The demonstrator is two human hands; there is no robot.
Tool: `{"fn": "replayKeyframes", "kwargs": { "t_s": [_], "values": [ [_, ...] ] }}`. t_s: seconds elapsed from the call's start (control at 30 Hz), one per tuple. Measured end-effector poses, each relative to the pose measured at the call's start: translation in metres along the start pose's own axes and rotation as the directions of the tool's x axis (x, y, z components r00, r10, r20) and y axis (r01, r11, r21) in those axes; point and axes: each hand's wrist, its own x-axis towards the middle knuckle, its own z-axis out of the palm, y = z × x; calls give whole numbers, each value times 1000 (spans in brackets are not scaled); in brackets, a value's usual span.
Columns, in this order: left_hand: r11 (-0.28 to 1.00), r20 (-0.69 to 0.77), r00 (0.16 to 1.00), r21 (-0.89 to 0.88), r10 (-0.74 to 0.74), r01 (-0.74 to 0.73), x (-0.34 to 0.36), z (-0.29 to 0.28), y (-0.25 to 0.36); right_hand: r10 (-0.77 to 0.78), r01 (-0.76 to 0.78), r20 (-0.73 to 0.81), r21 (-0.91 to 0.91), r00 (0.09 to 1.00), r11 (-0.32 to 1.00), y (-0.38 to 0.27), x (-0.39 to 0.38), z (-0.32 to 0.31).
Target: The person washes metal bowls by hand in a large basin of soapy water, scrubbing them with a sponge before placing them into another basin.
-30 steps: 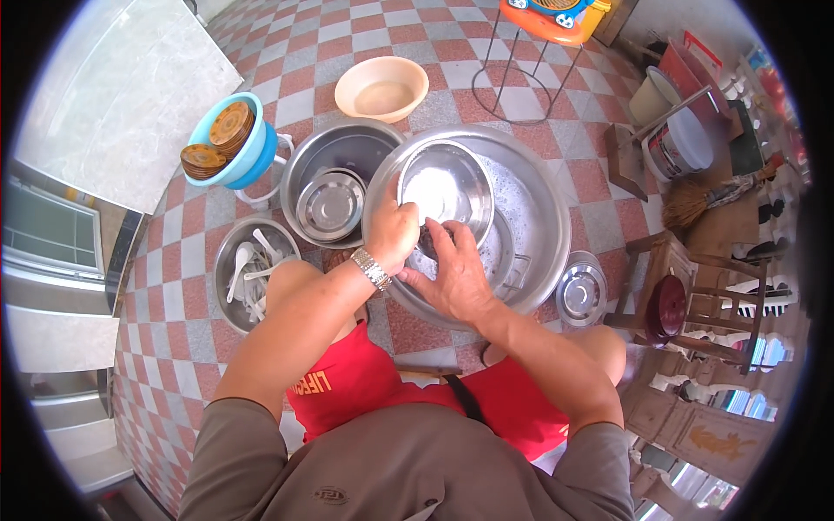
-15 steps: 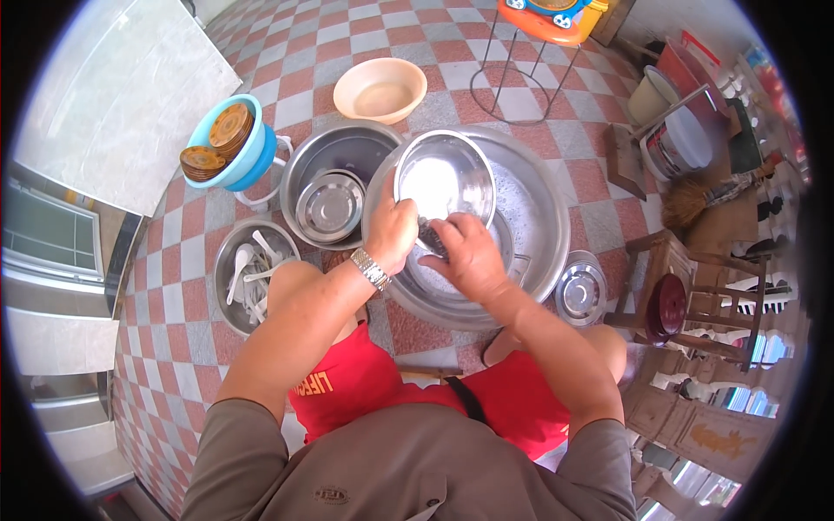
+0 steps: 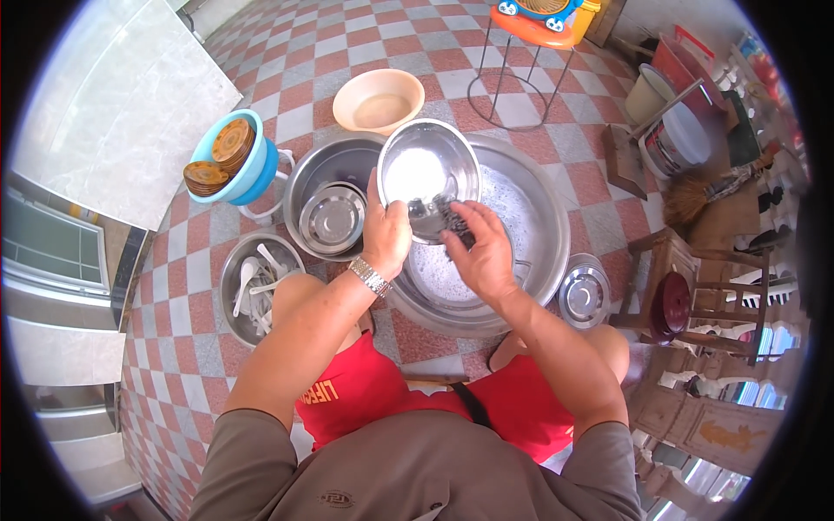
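Observation:
My left hand [image 3: 387,236] is closed on the rim of a shiny steel bowl [image 3: 439,156], which is tilted so its inside faces me. In my right hand [image 3: 483,260] is a dark steel-wool scourer [image 3: 459,227], pressed against the bowl's inner wall near the lower edge. Below both hands stands a wide metal basin [image 3: 543,252] of sudsy water [image 3: 508,195]. Something round and metallic lies in that water, partly hidden by my hands. To its left, a deep metal pot [image 3: 300,187] holds stacked steel bowls [image 3: 332,219].
Left of my knee is a metal bowl of white spoons [image 3: 248,276]. A blue basin [image 3: 261,165] holds brown plates [image 3: 233,143]. A cream plastic basin [image 3: 379,100] sits beyond the pot. Steel plates [image 3: 584,293] lie at the right, near a wooden chair [image 3: 665,286]. An orange stool [image 3: 530,28] stands farther off.
The bowl has shifted slightly left and up with my left hand. My right hand has moved a little right and down, exposing more of the scourer.

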Motion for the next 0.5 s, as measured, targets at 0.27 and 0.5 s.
{"fn": "replayKeyframes", "kwargs": {
  "t_s": [0.27, 0.5],
  "values": [
    [960, 17, 993, 253, 118, -118, -2, 1, 0, 443, -405, 25, 453, 896, 794, -1, 12, -6],
    [991, -16, 996, 99, -90, 92, -1, 9, 13, 639, -331, -13, 847, 769, 416, 9, 35, -35]
  ]
}}
